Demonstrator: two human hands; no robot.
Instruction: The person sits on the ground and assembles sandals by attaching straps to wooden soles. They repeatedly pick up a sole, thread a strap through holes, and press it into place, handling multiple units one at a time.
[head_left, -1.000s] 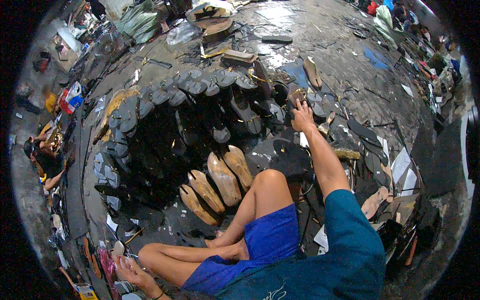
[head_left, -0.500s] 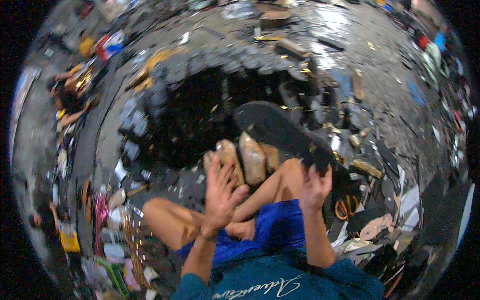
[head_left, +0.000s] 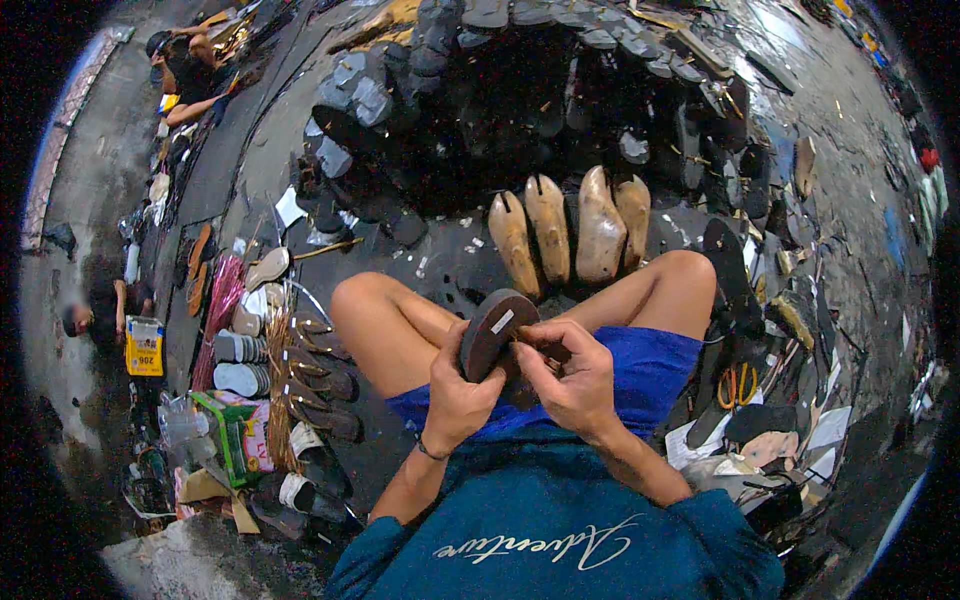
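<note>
Above my lap, my left hand point(head_left: 462, 405) grips a dark brown sandal point(head_left: 497, 325) by its side, fingers wrapped round it. The sandal is tilted, and a small white label shows on its flat face. My right hand point(head_left: 572, 375) is closed in a pinch at the sandal's right edge. What lies exactly between those fingertips is hidden. Just beyond the sandal, between my knees, stand several worn wooden shoe lasts point(head_left: 600, 230).
A large heap of dark sandals point(head_left: 520, 110) lies ahead. To the left are finished sandals point(head_left: 325, 385), a green box point(head_left: 235, 435) and a yellow container point(head_left: 145, 347). Orange-handled scissors point(head_left: 738, 388) lie at right among scraps. A person point(head_left: 190, 70) sits far left.
My left hand was open and raised; it now grips the sandal. My right hand, earlier at a dark sole on the right, has come in beside it. The view has shifted too.
</note>
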